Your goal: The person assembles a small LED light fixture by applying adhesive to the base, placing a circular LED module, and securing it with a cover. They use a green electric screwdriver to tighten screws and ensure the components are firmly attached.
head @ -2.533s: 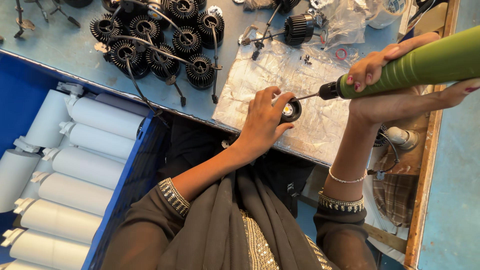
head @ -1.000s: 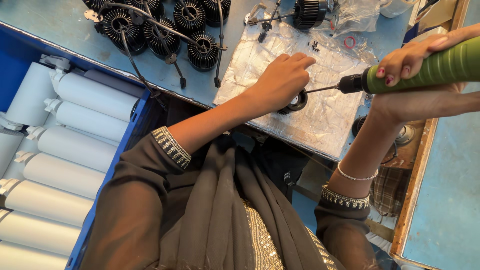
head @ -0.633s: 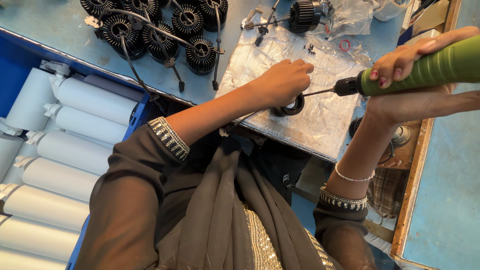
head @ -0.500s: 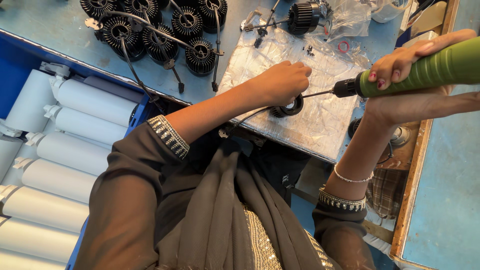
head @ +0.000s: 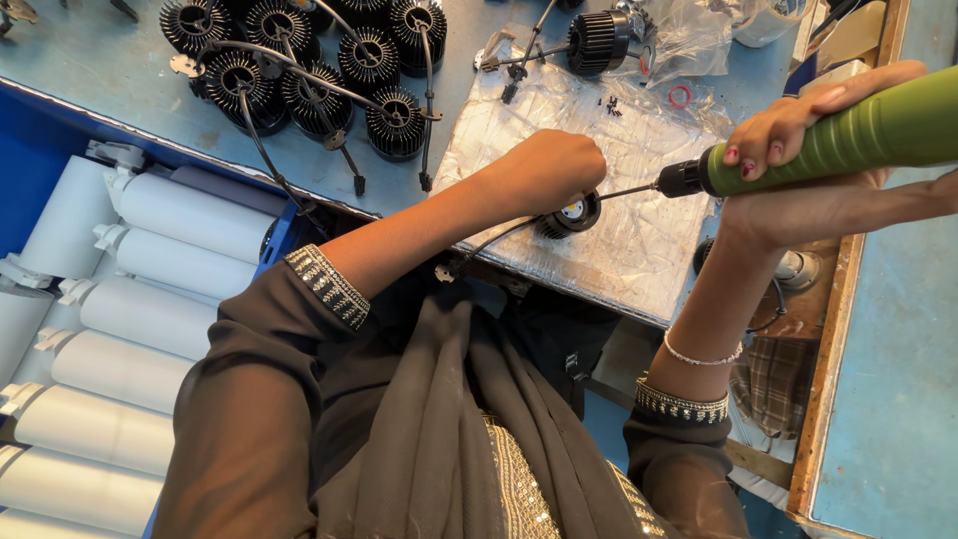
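Her left hand (head: 552, 172) clamps a small black finned housing (head: 571, 215) on the foil sheet (head: 639, 250) near the bench's front edge; her right hand (head: 813, 165) grips a green electric screwdriver (head: 848, 135), bit touching it.

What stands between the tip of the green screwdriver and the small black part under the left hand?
Nothing visible does. The green screwdriver, held in the right hand, points its thin bit straight at the small black part, which the left hand presses on the foil sheet.
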